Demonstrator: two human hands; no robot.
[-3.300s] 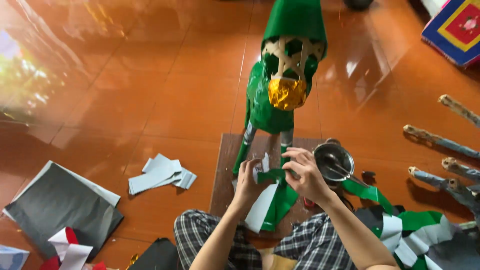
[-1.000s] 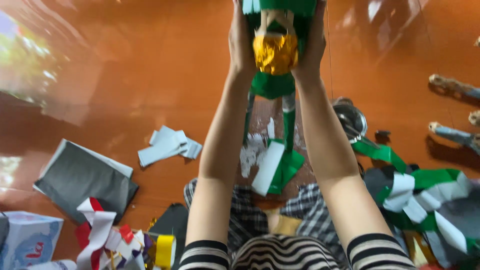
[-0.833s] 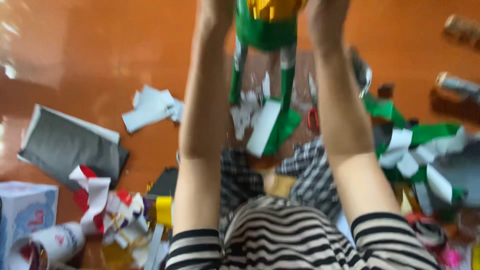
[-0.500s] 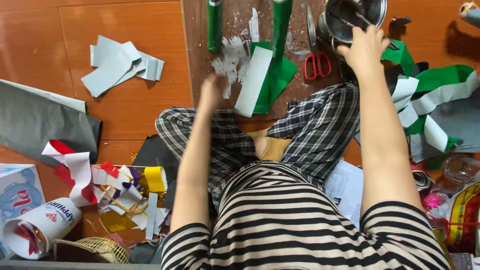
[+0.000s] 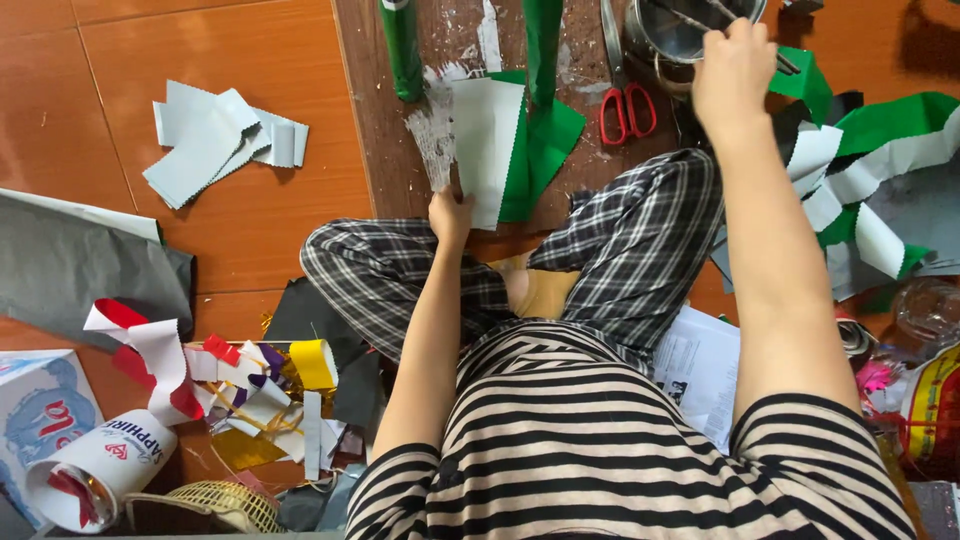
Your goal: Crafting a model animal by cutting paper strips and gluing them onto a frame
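I sit cross-legged on an orange tile floor. My left hand [image 5: 452, 214] rests on the near edge of a brown wooden board [image 5: 390, 150], touching a white paper strip [image 5: 486, 145] that lies over green paper [image 5: 545, 140]. My right hand [image 5: 733, 70] reaches up to the rim of a metal pot [image 5: 672, 30], fingers curled; what it grips is hidden. Two green paper-wrapped legs [image 5: 402, 50] of a figure stand on the board. Red-handled scissors [image 5: 622, 95] lie between the legs and the pot.
Pale grey paper scraps [image 5: 215, 135] and a dark grey sheet [image 5: 70, 265] lie to the left. Coloured paper bits [image 5: 255, 375], a paper cup [image 5: 95, 465] and a woven basket [image 5: 215, 505] sit at lower left. Green and white strips [image 5: 870, 170] pile up at right.
Both hands came down from the green figure held up high. The view tilted down to my lap. My left hand dropped to the board and my right hand went to the pot.
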